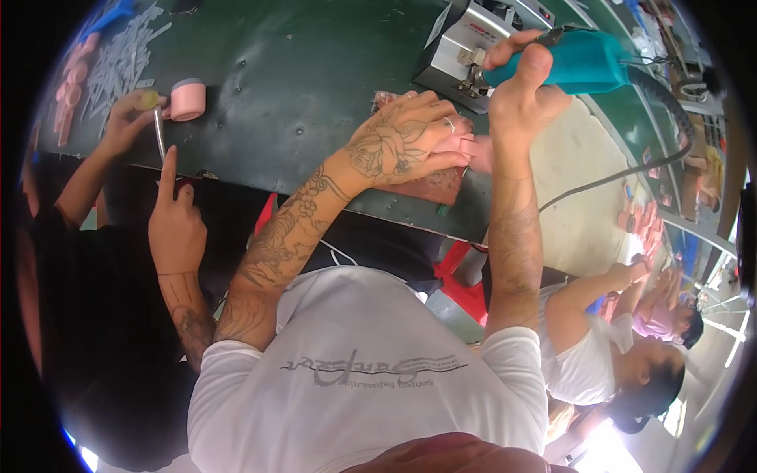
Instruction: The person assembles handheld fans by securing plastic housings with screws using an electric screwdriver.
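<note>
My right hand (520, 98) is wrapped round a teal electric screwdriver (587, 61) with a dark cable. Its tip points left and meets the front of a grey metal box-shaped machine (465, 47), probably a screw feeder. My left hand (410, 138), with a ring on one finger, is closed on a pink plastic part (469, 147). Most of that part is hidden under the fingers. Beneath this hand lies a reddish-brown block (434, 187) at the near edge of the green bench.
At the left a co-worker's hands (175, 213) hold a metal-shafted tool near a pink round cup (188, 100). Beyond lie grey strips (126, 59) and pink parts (69, 94). The screwdriver's cable (623, 169) loops down at right. Other people sit farther right.
</note>
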Available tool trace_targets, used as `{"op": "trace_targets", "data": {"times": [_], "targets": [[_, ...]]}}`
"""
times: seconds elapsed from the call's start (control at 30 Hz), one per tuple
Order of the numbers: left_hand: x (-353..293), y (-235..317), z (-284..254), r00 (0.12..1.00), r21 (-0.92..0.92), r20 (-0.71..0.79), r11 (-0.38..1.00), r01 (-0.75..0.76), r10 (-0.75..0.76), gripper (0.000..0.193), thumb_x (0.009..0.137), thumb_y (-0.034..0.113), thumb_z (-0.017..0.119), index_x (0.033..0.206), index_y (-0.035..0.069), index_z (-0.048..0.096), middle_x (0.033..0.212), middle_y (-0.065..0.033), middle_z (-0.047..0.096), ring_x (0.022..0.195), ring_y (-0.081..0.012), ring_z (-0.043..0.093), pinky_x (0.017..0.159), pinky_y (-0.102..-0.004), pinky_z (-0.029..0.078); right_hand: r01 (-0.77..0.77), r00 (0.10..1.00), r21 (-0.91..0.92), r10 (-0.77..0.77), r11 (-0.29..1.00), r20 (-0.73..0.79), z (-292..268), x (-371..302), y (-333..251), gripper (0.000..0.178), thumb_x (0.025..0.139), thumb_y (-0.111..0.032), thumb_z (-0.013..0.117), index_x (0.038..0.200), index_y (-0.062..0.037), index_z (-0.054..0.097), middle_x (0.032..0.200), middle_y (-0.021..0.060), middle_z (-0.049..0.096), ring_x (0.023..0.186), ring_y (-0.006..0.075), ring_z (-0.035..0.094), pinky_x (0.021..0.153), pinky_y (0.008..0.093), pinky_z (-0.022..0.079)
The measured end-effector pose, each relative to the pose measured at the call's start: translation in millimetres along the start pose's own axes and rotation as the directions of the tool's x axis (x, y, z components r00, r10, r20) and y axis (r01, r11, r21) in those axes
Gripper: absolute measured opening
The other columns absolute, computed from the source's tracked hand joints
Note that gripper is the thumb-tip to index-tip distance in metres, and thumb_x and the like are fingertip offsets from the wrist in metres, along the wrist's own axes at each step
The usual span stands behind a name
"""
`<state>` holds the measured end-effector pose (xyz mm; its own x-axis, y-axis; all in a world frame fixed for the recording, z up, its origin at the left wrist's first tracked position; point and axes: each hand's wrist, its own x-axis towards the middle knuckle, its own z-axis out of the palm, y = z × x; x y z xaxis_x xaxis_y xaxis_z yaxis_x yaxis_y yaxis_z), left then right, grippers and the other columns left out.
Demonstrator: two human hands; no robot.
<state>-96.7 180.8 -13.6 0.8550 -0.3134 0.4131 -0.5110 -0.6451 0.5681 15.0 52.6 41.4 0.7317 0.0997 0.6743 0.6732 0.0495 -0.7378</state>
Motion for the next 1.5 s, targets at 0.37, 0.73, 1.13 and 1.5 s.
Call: {"op": "trace_targets", "data": {"times": [0.37, 0.73, 1.13, 1.5], "targets": [[-0.8, -0.8, -0.6, 0.999, -0.056, 0.026, 0.998, 0.039, -0.038, 0.045, 0.094, 0.047, 0.067, 0.12, 0.01, 0.07, 0.116, -0.0061, 0.064, 0.112, -0.0277, 0.056, 0.099, -0.0453, 0.046, -0.247, 0.961, 0.091, 0.256, 0.965, -0.104, -10.7, -21.4, -40.2, 0.056, 0.104, -0.051, 0.06, 0.109, 0.0045, 0.063, 0.067, 0.0061, 0.061, 0.06, 0.0145, 0.059, 0.055, 0.027, 0.046], [-0.6, 0.3, -1.8, 0.996, -0.037, 0.074, 0.998, 0.047, -0.045, 0.049, 0.096, 0.05, 0.064, 0.124, 0.011, 0.069, 0.12, -0.0066, 0.063, 0.117, -0.0276, 0.055, 0.106, -0.0453, 0.043, -0.319, 0.948, -0.036, 0.319, 0.947, -0.019, -31.0, -37.4, -55.3, 0.08, 0.095, -0.068, 0.062, 0.11, 0.0099, 0.057, 0.072, 0.0085, 0.057, 0.063, 0.0207, 0.057, 0.06, 0.0342, 0.049], [1.6, 1.1, 2.2, 1.0, 0.044, 0.0, 0.999, -0.011, 0.011, 0.04, 0.093, 0.043, 0.07, 0.111, 0.007, 0.068, 0.117, -0.0077, 0.062, 0.111, -0.0282, 0.056, 0.093, -0.0446, 0.046, -0.327, 0.945, 0.032, 0.327, 0.945, -0.021, -26.0, -45.7, -38.0, 0.065, 0.096, -0.061, 0.065, 0.095, 0.0024, 0.051, 0.071, 0.0095, 0.054, 0.062, 0.0215, 0.054, 0.058, 0.0351, 0.048], [-0.3, -2.5, 4.6, 1.0, 0.066, 0.005, 0.997, -0.03, 0.03, 0.04, 0.093, 0.043, 0.068, 0.111, 0.007, 0.067, 0.119, -0.009, 0.062, 0.113, -0.0301, 0.056, 0.097, -0.046, 0.046, -0.452, 0.892, -0.067, 0.448, 0.89, -0.06, -25.3, -30.9, -46.5, 0.07, 0.1, -0.063, 0.059, 0.104, 0.0066, 0.058, 0.071, 0.0084, 0.055, 0.063, 0.0215, 0.057, 0.058, 0.0341, 0.048]]}}
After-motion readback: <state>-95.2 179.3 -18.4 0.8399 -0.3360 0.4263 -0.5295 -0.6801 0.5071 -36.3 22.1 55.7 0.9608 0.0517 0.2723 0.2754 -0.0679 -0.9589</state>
